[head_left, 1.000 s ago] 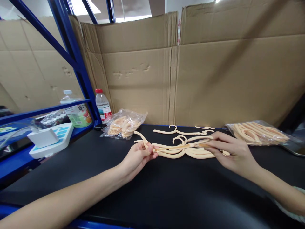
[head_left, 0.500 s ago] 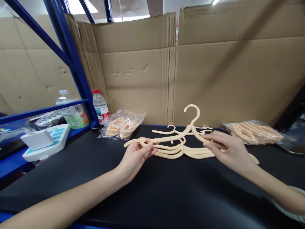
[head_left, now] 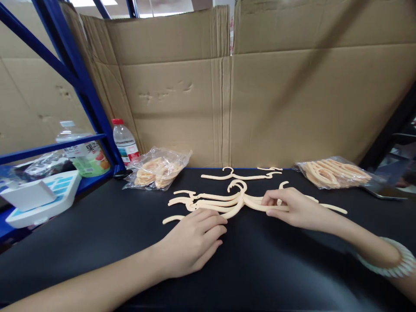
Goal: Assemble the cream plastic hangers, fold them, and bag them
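Observation:
Several beige clothes hangers lie in a loose stack (head_left: 217, 203) on the black table, their hooks pointing away from me. The nearest hanger (head_left: 234, 211) rests low at the front of this stack. My left hand (head_left: 198, 242) lies over its left arm with the fingers curled down; the thumb is hidden. Closed on the right arm of that hanger is my right hand (head_left: 292, 209), thumb in front and fingers behind. Behind the stack, another beige hanger (head_left: 218, 177) lies flat on its own, touched by neither hand.
A clear bag of beige hanger pieces (head_left: 159, 171) lies at the back left, a second bag (head_left: 334, 173) at the back right. A red-capped bottle (head_left: 125, 141) stands by the blue rack (head_left: 82, 89). Cardboard (head_left: 175, 95) walls off the back.
Both hands have brought the held hanger down from above the stack to its near side, hook now lying back. My left hand has turned palm down. The view has shifted slightly.

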`<action>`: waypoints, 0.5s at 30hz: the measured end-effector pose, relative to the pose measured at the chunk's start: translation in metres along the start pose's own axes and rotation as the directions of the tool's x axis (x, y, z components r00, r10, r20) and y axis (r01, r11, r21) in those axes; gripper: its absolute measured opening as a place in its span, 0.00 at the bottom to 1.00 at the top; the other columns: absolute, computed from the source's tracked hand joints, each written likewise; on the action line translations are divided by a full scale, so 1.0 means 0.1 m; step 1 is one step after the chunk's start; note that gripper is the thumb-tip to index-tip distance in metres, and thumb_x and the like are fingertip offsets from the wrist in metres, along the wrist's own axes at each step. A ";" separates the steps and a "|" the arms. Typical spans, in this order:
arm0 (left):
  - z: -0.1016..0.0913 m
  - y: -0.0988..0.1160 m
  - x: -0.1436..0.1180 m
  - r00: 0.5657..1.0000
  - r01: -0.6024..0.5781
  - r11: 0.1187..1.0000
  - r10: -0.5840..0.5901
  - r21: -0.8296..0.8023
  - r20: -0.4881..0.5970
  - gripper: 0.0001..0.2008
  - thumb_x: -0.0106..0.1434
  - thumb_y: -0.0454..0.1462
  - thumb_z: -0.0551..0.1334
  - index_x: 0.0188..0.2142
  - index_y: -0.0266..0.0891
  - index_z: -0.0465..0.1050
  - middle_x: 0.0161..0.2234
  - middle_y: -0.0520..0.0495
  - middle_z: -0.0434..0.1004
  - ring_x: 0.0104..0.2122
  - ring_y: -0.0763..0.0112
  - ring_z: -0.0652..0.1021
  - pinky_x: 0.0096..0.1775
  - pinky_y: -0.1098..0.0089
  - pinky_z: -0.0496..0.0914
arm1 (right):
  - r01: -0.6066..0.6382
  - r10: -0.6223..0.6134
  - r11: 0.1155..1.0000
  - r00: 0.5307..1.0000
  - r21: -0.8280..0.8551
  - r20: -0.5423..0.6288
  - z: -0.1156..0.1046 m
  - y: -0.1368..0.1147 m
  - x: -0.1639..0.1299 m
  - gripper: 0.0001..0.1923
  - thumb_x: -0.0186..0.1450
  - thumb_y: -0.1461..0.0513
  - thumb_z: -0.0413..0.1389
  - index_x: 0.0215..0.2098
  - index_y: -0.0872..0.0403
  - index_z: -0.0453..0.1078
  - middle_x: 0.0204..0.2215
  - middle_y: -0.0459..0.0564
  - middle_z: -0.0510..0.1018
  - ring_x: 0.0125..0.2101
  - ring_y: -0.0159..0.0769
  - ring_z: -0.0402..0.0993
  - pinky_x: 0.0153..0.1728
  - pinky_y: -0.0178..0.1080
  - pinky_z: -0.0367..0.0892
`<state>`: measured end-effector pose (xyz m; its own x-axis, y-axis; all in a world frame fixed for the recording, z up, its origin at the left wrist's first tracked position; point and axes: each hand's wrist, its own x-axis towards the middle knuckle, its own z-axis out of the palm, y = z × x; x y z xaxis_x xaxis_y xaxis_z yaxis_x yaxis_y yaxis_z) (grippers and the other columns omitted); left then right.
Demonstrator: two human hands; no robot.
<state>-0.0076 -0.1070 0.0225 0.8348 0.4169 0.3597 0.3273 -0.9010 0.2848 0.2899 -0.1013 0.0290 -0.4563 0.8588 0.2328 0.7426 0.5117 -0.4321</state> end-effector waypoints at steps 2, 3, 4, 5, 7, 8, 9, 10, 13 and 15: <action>0.01 -0.03 0.01 1.000 0.013 1.000 -0.013 -0.016 0.007 0.14 0.63 0.31 0.56 0.46 0.41 0.75 0.46 0.39 0.77 0.48 0.53 0.73 0.53 0.56 0.63 | 0.015 -0.013 0.997 0.999 -0.080 0.035 0.01 0.03 -0.01 0.02 0.59 0.65 0.55 0.30 0.53 0.70 0.25 0.44 0.75 0.25 0.32 0.70 0.26 0.33 0.63; 0.02 -0.03 0.01 1.000 0.023 1.000 -0.023 -0.017 0.019 0.13 0.63 0.31 0.57 0.45 0.41 0.75 0.45 0.40 0.77 0.48 0.53 0.73 0.53 0.56 0.63 | 0.027 -0.023 0.994 0.999 -0.102 0.041 0.01 0.04 -0.01 0.02 0.59 0.65 0.55 0.29 0.53 0.70 0.25 0.44 0.75 0.26 0.33 0.70 0.27 0.34 0.63; 0.02 -0.04 0.01 0.999 0.035 0.999 -0.034 -0.009 0.034 0.12 0.63 0.32 0.57 0.44 0.41 0.75 0.44 0.40 0.77 0.47 0.54 0.73 0.52 0.56 0.64 | 0.044 -0.039 0.992 0.998 -0.116 0.043 0.02 0.06 -0.02 0.02 0.58 0.66 0.56 0.28 0.53 0.69 0.26 0.45 0.75 0.27 0.33 0.70 0.28 0.34 0.63; 0.02 -0.04 0.02 0.998 0.044 0.999 -0.044 0.006 0.047 0.12 0.63 0.32 0.57 0.43 0.41 0.75 0.44 0.40 0.77 0.47 0.54 0.73 0.52 0.57 0.64 | 0.061 -0.056 0.990 0.998 -0.126 0.041 0.03 0.08 -0.01 0.02 0.58 0.66 0.55 0.28 0.53 0.69 0.28 0.46 0.74 0.29 0.34 0.70 0.30 0.35 0.64; 0.01 -0.04 0.02 0.998 0.047 0.997 -0.050 0.055 0.050 0.11 0.63 0.32 0.56 0.43 0.41 0.75 0.44 0.40 0.77 0.47 0.54 0.74 0.52 0.57 0.64 | 0.085 -0.081 0.986 0.996 -0.144 0.030 0.04 0.10 -0.01 0.03 0.59 0.67 0.54 0.28 0.53 0.68 0.30 0.47 0.74 0.32 0.35 0.71 0.33 0.36 0.65; 0.01 -0.04 0.02 0.998 0.044 0.996 -0.047 0.080 0.043 0.12 0.64 0.33 0.56 0.44 0.41 0.74 0.44 0.41 0.77 0.47 0.54 0.74 0.51 0.57 0.64 | 0.093 -0.091 0.983 0.996 -0.157 0.018 0.05 0.10 -0.01 0.04 0.59 0.68 0.53 0.29 0.53 0.68 0.31 0.48 0.74 0.33 0.36 0.71 0.35 0.37 0.66; 0.01 -0.05 0.02 0.998 0.040 0.994 -0.044 0.103 0.034 0.12 0.64 0.33 0.56 0.44 0.41 0.74 0.45 0.41 0.76 0.47 0.54 0.74 0.51 0.58 0.64 | 0.095 -0.097 0.980 0.995 -0.174 -0.005 0.05 0.10 -0.01 0.05 0.60 0.68 0.52 0.31 0.53 0.68 0.33 0.49 0.74 0.35 0.37 0.71 0.36 0.39 0.66; 0.01 -0.05 0.02 0.999 0.040 0.992 -0.044 0.123 0.029 0.12 0.64 0.34 0.56 0.45 0.41 0.74 0.46 0.40 0.76 0.48 0.54 0.74 0.51 0.58 0.64 | 0.091 -0.100 0.976 0.994 -0.196 -0.034 0.06 0.09 -0.01 0.06 0.60 0.69 0.51 0.33 0.53 0.68 0.34 0.51 0.73 0.37 0.39 0.71 0.38 0.40 0.67; 0.02 -0.06 0.03 0.996 0.061 0.984 -0.070 0.165 0.050 0.13 0.65 0.36 0.55 0.46 0.40 0.74 0.48 0.39 0.75 0.50 0.52 0.72 0.53 0.56 0.63 | 0.048 -0.072 0.969 0.993 -0.244 -0.090 0.08 0.04 -0.01 0.09 0.63 0.67 0.48 0.41 0.55 0.66 0.40 0.55 0.73 0.41 0.42 0.70 0.42 0.46 0.68; 0.03 -0.06 0.03 0.992 0.088 0.981 -0.101 0.171 0.070 0.15 0.66 0.37 0.55 0.50 0.39 0.72 0.51 0.38 0.73 0.53 0.50 0.69 0.55 0.54 0.60 | 0.030 -0.051 0.965 0.996 -0.261 -0.076 0.12 0.01 -0.02 0.13 0.65 0.63 0.49 0.48 0.57 0.65 0.46 0.60 0.72 0.47 0.46 0.69 0.47 0.50 0.67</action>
<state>-0.0055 -0.1007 0.0191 0.8263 0.4966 0.2656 0.4706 -0.8680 0.1587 0.2852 -0.1025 0.0174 -0.4551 0.8307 0.3206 0.8310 0.5255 -0.1821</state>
